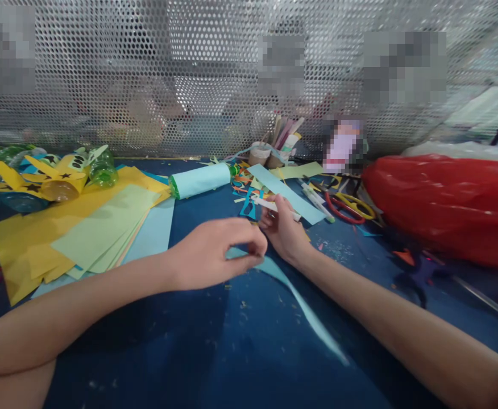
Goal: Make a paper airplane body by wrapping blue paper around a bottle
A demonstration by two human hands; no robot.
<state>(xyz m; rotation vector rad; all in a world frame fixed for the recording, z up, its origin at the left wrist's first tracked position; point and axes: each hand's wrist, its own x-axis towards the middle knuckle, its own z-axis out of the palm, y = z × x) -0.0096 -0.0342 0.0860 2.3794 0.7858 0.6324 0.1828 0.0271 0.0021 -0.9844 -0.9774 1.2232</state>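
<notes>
My left hand [215,253] is closed in a pinch on a long light blue paper strip [304,307] that trails toward me over the dark blue table [215,352]. My right hand [283,227] sits just behind it, fingers curled around a small white stick-like thing [274,205], possibly a glue stick or pen. A broader light blue paper strip [289,194] lies just beyond the right hand. A green plastic bottle wrapped in light blue paper [200,180] lies on its side further back.
Stacked yellow, green and blue paper sheets [82,233] lie at left, with yellow paper cut-outs on bottles [48,176] behind. Red and yellow scissors [349,205], paper scraps, cups of sticks [274,149] and a red plastic bag [445,199] lie right. A perforated metal screen [215,74] closes the back.
</notes>
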